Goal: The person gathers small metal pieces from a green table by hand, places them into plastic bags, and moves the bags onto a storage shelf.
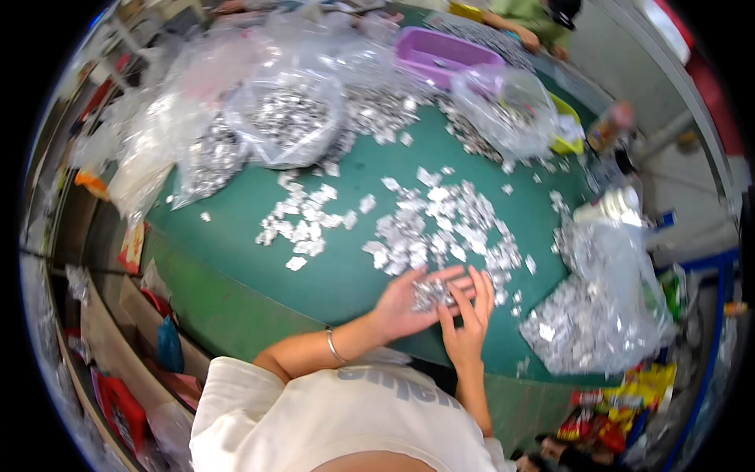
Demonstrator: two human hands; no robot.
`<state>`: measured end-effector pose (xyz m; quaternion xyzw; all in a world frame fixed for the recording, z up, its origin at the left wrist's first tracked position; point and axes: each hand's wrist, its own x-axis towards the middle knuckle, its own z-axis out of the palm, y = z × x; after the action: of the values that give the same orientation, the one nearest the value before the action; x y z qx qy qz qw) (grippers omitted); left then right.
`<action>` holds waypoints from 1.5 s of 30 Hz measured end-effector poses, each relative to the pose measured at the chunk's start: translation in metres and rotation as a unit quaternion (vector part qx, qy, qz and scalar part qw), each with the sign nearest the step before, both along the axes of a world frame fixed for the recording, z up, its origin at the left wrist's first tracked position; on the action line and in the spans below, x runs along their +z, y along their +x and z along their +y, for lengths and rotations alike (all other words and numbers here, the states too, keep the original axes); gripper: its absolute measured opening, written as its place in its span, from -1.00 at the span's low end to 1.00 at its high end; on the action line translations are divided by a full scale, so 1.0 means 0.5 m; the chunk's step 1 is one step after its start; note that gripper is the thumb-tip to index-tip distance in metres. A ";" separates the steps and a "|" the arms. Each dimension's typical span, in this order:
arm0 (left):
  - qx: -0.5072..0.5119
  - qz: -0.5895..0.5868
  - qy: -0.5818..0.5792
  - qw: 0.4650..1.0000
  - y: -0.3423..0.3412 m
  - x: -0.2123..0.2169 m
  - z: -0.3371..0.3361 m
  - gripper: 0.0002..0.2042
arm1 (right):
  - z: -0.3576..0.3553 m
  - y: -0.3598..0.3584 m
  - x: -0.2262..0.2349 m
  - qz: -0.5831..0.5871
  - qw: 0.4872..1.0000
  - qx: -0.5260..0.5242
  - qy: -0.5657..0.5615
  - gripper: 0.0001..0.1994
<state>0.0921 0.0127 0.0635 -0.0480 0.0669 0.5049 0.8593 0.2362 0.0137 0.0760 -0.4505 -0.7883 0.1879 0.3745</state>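
Note:
Several small silver metal pieces [431, 295] lie heaped in the palm of my left hand [399, 307], which is turned up over the near edge of the green table. My right hand [467, 318] comes in beside it, fingers stretched and apart, the tips right at the heap. Whether it pinches a single piece is too small to make out. Just beyond both hands spreads a loose scatter of the same silver pieces [440, 216]. A smaller scatter [303, 216] lies to its left.
Clear plastic bags of silver pieces stand at the back left [287, 118] and the right [586, 315]. A purple basin [448, 57] and a yellow-green basket [568, 126] sit at the back. Across the table a person's hand [528, 38] shows. Open boxes [130, 315] line the left.

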 end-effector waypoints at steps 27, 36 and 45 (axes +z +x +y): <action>0.041 0.142 -0.025 0.989 -0.132 -0.066 0.041 -0.79 | -0.018 -0.006 -0.084 0.160 0.977 -0.029 -0.141 -0.75; 0.112 0.204 0.130 0.964 0.010 0.125 0.507 -0.82 | -0.057 0.042 -0.108 0.133 0.981 -0.098 -0.106 -0.73; 0.311 0.590 0.336 0.665 0.010 0.041 0.606 -0.61 | 0.009 0.047 -0.111 0.070 0.987 -0.132 -0.062 -0.64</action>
<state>0.0971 0.3158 0.0841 0.5336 0.3669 0.6540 0.3911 0.2598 0.0181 0.0203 -0.5588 -0.6805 0.2166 0.4217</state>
